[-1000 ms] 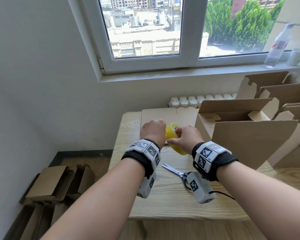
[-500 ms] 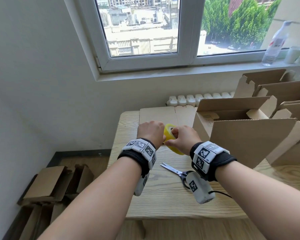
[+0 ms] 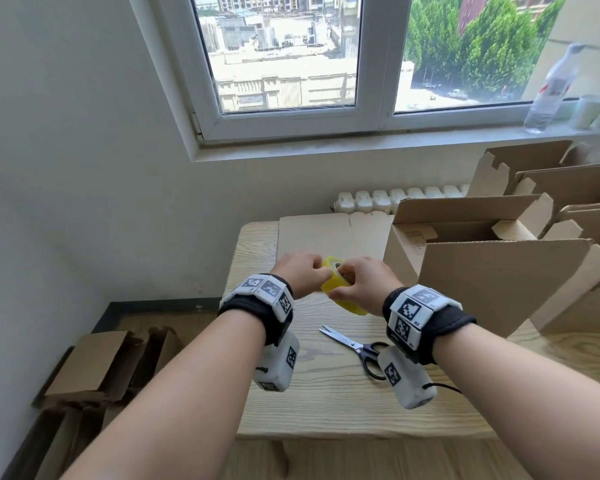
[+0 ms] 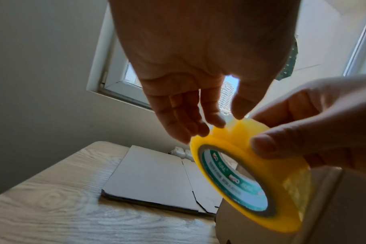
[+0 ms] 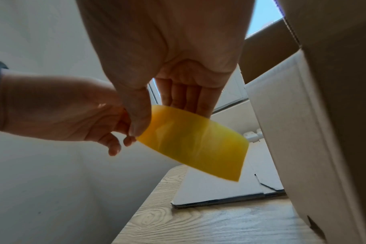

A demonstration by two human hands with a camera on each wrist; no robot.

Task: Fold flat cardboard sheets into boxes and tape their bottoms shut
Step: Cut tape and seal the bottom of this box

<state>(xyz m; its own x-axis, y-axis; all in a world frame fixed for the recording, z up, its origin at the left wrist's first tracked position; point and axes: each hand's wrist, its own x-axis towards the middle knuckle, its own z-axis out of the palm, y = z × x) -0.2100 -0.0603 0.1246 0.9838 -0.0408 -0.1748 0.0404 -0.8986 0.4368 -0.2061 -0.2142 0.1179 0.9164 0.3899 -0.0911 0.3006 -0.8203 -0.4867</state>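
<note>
A yellow tape roll [image 3: 347, 301] is held above the wooden table [image 3: 326, 403] between both hands. My right hand [image 3: 343, 289] grips it, thumb on the outer band and fingers behind; the roll [image 5: 194, 142] fills the middle of the right wrist view. My left hand [image 3: 321, 276] has curled fingers on the roll's top rim, where thumb and forefinger [image 4: 217, 121] pinch at the tape roll [image 4: 236, 137]. A flat cardboard sheet [image 3: 326, 233] lies on the table just beyond the hands. An upright folded box [image 3: 499, 282] stands right beside my right hand.
Scissors [image 3: 357, 344] lie on the table under my right wrist. More folded boxes [image 3: 568, 188] crowd the table's right side up to the windowsill. Cardboard pieces [image 3: 94, 365] lie on the floor at the left. A bottle [image 3: 551, 88] stands on the sill.
Both hands stay in the same spot above the table. The roll has turned a little in them, so its core hole now faces up more.
</note>
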